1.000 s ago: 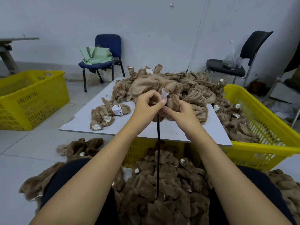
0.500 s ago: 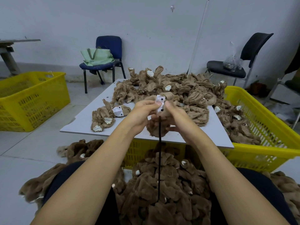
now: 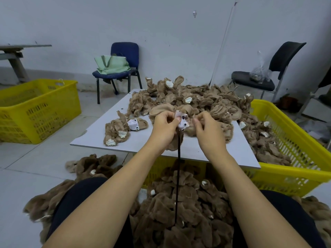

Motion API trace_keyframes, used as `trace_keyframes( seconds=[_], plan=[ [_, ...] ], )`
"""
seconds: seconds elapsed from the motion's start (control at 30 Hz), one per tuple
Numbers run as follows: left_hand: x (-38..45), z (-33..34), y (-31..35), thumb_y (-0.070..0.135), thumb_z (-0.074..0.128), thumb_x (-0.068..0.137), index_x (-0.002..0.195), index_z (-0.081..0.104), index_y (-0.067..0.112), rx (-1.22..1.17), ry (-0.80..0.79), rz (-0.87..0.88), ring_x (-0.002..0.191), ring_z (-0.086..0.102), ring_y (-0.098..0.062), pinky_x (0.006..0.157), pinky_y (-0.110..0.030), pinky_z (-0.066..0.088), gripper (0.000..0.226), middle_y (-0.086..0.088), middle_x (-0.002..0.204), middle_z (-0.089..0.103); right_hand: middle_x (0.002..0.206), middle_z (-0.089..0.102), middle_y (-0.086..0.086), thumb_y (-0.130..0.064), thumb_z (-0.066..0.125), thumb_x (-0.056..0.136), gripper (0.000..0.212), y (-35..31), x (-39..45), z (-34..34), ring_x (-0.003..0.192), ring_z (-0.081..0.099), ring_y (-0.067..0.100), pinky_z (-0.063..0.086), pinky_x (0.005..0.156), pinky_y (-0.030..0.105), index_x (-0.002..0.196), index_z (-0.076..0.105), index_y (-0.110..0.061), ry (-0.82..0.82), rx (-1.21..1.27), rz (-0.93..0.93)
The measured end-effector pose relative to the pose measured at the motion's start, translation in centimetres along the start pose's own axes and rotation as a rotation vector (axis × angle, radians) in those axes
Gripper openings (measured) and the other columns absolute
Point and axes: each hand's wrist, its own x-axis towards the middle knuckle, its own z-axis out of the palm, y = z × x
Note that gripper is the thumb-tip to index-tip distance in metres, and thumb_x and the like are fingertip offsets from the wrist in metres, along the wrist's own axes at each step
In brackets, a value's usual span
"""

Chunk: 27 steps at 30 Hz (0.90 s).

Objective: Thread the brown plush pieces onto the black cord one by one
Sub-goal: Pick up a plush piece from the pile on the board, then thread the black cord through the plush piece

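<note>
Both hands (image 3: 165, 127) pinch one plush piece (image 3: 181, 120) — black cord (image 3: 178, 176) dangling below.

No text, label, brand, number or sign can be read anywhere in the view. The pale green fabric tote bag (image 3: 111, 64) on the blue padded chair (image 3: 125, 56) carries a small dark mark near its lower edge, too small and blurred to make out. The white fabric patch with black dots (image 3: 182, 120) on the plush piece held at centre bears no lettering. The yellow slotted plastic crates (image 3: 35, 108) show no printing that can be told.
</note>
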Motion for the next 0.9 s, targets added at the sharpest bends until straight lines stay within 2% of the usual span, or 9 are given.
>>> trace_keyframes(
  seconds=[0.1,0.17,0.23,0.37,0.47,0.53,0.63,0.77,0.9],
  plan=[
    [0.6,-0.4,0.0,0.022,0.054,0.104,0.098,0.058,0.0,0.062,0.09,0.03,0.07,0.055,-0.017,0.06,-0.024,0.046,0.024,-0.013,0.084,0.058,0.084,0.066,0.008,-0.023,0.049,0.107,0.023,-0.1,-0.1,0.1,0.079,0.063,0.025,0.051,0.07,0.041,0.096,0.064,-0.01,0.027,0.246,0.138],
    [0.6,-0.4,0.3,0.015,0.052,0.104,0.101,0.054,-0.003,0.131,0.075,0.088,0.067,0.053,-0.013,0.057,-0.017,0.045,0.018,-0.012,0.085,0.056,0.089,0.07,0.011,-0.022,0.054,0.105,0.022,-0.2,-0.3,0.1,0.083,0.065,0.022,0.049,0.07,0.03,0.096,0.067,-0.006,-0.001,0.39,0.198],
    [0.5,-0.2,0.4,0.011,0.052,0.103,0.099,0.051,-0.001,0.192,0.016,0.133,0.064,0.049,-0.015,0.055,-0.024,0.045,0.013,-0.013,0.085,0.053,0.087,0.071,0.008,-0.022,0.062,0.1,0.018,-0.3,-0.5,0.2,0.078,0.067,0.013,0.05,0.068,0.023,0.096,0.065,-0.005,-0.033,0.478,0.165],
    [0.0,-0.1,0.3,0.011,0.052,0.103,0.095,0.047,0.004,0.292,-0.1,0.226,0.07,0.042,-0.016,0.064,-0.029,0.039,0.011,-0.009,0.091,0.046,0.092,0.069,-0.002,-0.026,0.066,0.097,0.01,0.0,0.1,0.3,0.086,0.066,0.015,0.053,0.07,0.033,0.102,0.067,-0.017,-0.078,0.224,0.095],
    [-0.5,-0.1,0.2,0.009,0.053,0.101,0.086,0.044,0.016,0.377,-0.14,0.337,0.074,0.039,-0.005,0.067,-0.018,0.034,0.019,0.006,0.089,0.041,0.081,0.067,0.005,-0.015,0.062,0.095,0.005,0.2,0.3,0.6,0.07,0.061,0.022,0.047,0.059,0.036,0.09,0.065,-0.013,-0.144,0.109,0.127],
    [-0.5,-0.2,0.2,0.01,0.053,0.101,0.086,0.043,0.019,0.421,-0.174,0.364,0.078,0.04,-0.006,0.067,-0.02,0.035,0.02,0.009,0.091,0.04,0.083,0.068,0.01,-0.013,0.062,0.094,0.006,0.3,0.2,0.6,0.071,0.062,0.024,0.051,0.063,0.042,0.092,0.064,-0.009,-0.191,0.167,0.169],
    [0.4,-0.9,0.2,0.01,0.054,0.101,0.089,0.046,0.008,0.413,-0.104,0.346,0.074,0.039,-0.01,0.066,-0.021,0.036,0.014,0.003,0.09,0.041,0.09,0.07,0.016,-0.015,0.063,0.098,0.014,0.1,0.0,0.5,0.085,0.07,0.03,0.059,0.078,0.045,0.093,0.063,-0.001,-0.181,0.348,0.196],
    [1.1,-1.0,-0.4,0.01,0.049,0.103,0.088,0.042,0.01,0.36,0.035,0.178,0.076,0.043,-0.018,0.065,-0.029,0.038,0.016,-0.008,0.094,0.043,0.098,0.065,0.025,-0.013,0.058,0.101,0.015,-0.3,-0.3,1.0,0.085,0.064,0.023,0.049,0.075,0.031,0.093,0.057,-0.001,-0.084,0.494,0.207],
    [1.4,-0.6,-1.3,0.011,0.045,0.105,0.083,0.037,0.015,0.333,0.138,0.097,0.077,0.044,-0.021,0.066,-0.034,0.038,0.023,-0.008,0.092,0.043,0.098,0.065,0.014,-0.012,0.058,0.102,0.005,-0.8,-1.3,1.9,0.089,0.063,0.013,0.052,0.076,0.017,0.098,0.056,-0.009,-0.098,0.753,0.281]
  ],
)
